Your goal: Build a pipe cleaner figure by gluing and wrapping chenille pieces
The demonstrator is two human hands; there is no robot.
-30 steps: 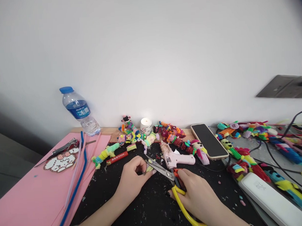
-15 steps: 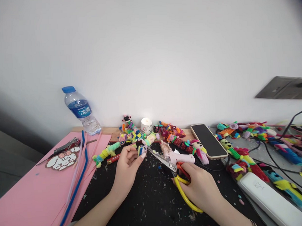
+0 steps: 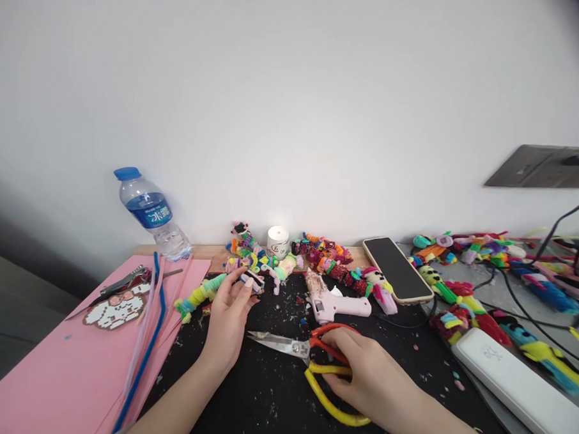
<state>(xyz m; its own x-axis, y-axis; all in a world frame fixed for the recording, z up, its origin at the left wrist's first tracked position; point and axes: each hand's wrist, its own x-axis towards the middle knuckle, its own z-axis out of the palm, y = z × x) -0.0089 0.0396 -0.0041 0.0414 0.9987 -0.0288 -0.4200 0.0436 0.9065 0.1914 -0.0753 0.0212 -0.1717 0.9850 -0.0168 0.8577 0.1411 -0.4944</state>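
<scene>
The fingers (image 3: 247, 281) of the left hand (image 3: 229, 315) pinch a small bundle of twisted pipe cleaner, white and dark with a touch of blue (image 3: 252, 281), between thumb and fingertips; the bundle is short and fuzzy and is held just above the black desk mat (image 3: 278, 396) near its far edge. Just left of the hand lies a green and yellow pipe-cleaner figure (image 3: 199, 294).

The fingers (image 3: 342, 362) of the right hand (image 3: 368, 383) curl over the handles of a pair of scissors with one orange loop and one yellow loop (image 3: 319, 363). The scissors lie flat on the mat with the steel blades together, pointing left toward the left hand; whether the fingers pass through the loops cannot be told.

Beyond the scissors rests a pink hot glue gun (image 3: 329, 301), and behind it a row of bright pipe-cleaner figures (image 3: 324, 257) beside a small lit white candle (image 3: 278, 241). A dark smartphone (image 3: 397, 270) lies to the right, near a white power strip (image 3: 517, 376). To the left are pink paper sheets (image 3: 51, 381), a blue pipe cleaner (image 3: 146, 357) and a clear water bottle with a blue cap (image 3: 150, 213). Scraps speckle the mat.
</scene>
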